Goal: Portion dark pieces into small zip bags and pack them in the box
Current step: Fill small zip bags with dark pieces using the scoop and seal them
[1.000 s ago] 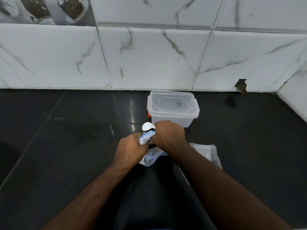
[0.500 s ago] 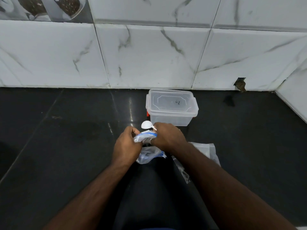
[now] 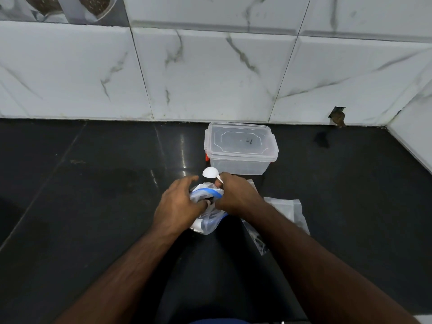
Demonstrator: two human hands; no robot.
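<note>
The left hand [image 3: 177,206] is curling loosely against the left side of the bag [image 3: 205,213], its thumb hooking over the bag's mouth at the blue zip strip while the index finger is reaching forward, nearly straight. The right hand [image 3: 236,195] is closing on the right side of the same mouth, fingers curled, and it is also pinching the handle of a white scoop [image 3: 210,172] whose bowl is sticking out past the knuckles toward the box [image 3: 240,148]. Something dark is showing inside the bag's mouth between the two thumbs; how much is in there I cannot tell.

The bag is sitting near the middle of the dark surface [image 3: 93,195], just in front of the box. The box is clear plastic with its lid on, standing near the back edge of the surface, close to the marble-tiled wall [image 3: 210,78]. More clear bags [image 3: 289,213] are lying flat just right of the right wrist, partly hidden under the forearm.

The whole left half of the surface is lying open as far as the back edge, and to the right there is open room beyond the flat bags up to the right corner, where the wall is turning forward.
</note>
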